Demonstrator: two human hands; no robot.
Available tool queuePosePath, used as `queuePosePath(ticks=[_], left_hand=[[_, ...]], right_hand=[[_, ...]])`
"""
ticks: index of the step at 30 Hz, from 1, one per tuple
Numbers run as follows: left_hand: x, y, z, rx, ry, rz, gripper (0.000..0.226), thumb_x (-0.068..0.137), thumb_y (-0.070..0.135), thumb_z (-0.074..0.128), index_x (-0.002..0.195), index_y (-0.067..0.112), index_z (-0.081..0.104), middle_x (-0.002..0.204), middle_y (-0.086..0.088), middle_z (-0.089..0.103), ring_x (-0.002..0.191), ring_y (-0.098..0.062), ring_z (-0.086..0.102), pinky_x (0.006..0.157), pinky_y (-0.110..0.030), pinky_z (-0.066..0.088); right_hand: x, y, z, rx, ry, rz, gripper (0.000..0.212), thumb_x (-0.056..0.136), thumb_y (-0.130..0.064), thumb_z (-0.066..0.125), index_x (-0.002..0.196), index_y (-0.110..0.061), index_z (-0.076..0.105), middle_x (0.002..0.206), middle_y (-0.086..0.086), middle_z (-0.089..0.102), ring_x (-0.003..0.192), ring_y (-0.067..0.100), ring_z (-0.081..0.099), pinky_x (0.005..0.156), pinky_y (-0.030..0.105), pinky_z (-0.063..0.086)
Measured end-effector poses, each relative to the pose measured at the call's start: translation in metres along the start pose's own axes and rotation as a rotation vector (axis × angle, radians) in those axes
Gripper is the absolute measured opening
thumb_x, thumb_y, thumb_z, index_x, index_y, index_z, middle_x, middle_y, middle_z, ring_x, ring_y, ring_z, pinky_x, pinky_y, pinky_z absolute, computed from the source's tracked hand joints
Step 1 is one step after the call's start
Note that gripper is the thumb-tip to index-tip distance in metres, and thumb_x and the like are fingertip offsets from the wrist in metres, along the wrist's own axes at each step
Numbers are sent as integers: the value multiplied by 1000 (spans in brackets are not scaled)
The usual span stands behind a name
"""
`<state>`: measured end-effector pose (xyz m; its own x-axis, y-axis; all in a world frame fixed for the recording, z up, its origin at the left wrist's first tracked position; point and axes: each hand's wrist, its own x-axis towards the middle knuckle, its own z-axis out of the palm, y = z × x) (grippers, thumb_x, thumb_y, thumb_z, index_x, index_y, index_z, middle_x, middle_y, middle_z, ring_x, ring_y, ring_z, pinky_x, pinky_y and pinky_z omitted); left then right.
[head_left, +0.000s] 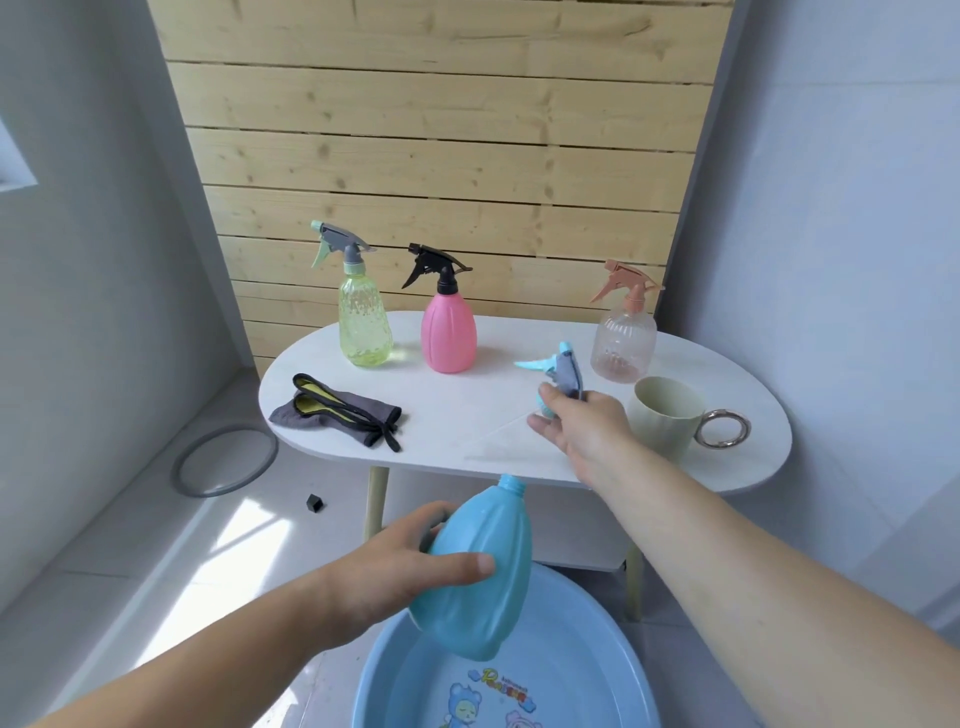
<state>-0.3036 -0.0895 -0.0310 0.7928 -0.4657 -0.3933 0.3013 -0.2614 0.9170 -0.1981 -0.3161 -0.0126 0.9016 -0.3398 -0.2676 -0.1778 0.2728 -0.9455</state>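
My left hand (410, 564) grips a light blue bottle body (480, 571) with no spray head on it, its open threaded neck pointing up and away. The bottle hangs above a blue basin (395, 670) on the floor. My right hand (584, 423) reaches over the white oval table (467, 410) and holds a blue and grey trigger spray head (563, 371) by its collar; its thin clear tube slants down to the left over the tabletop.
A yellow-green spray bottle (363, 322), a pink one (448, 332) and a clear one with a peach head (623, 343) stand at the table's back. A grey folded cloth (343, 413) lies left, a pale green mug (667, 415) right. A ring lies on the floor (224, 460).
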Motion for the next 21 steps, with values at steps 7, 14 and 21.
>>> queuePosePath(ticks=[7, 14, 21], left_hand=[[4, -2, -1, 8, -1, 9, 76, 65, 48, 89, 131, 24, 62, 123, -9, 73, 114, -28, 72, 103, -44, 56], [8, -1, -2, 27, 2, 13, 76, 65, 50, 89, 132, 28, 61, 123, -6, 74, 114, -25, 73, 107, -47, 54], [12, -1, 1, 27, 4, 36, 77, 63, 52, 89, 130, 25, 62, 123, -9, 73, 114, -28, 72, 105, -47, 56]], right_hand=[[11, 19, -3, -271, 95, 96, 30, 86, -32, 75, 97, -7, 61, 81, 4, 60, 56, 28, 71, 71, 42, 63], [13, 22, -11, -571, 71, 36, 40, 85, -44, 71, 88, -6, 61, 64, 12, 58, 36, 23, 52, 41, 24, 44], [3, 16, -19, -766, 46, -11, 45, 87, -55, 59, 90, -10, 53, 67, 13, 69, 38, 22, 54, 41, 23, 44]])
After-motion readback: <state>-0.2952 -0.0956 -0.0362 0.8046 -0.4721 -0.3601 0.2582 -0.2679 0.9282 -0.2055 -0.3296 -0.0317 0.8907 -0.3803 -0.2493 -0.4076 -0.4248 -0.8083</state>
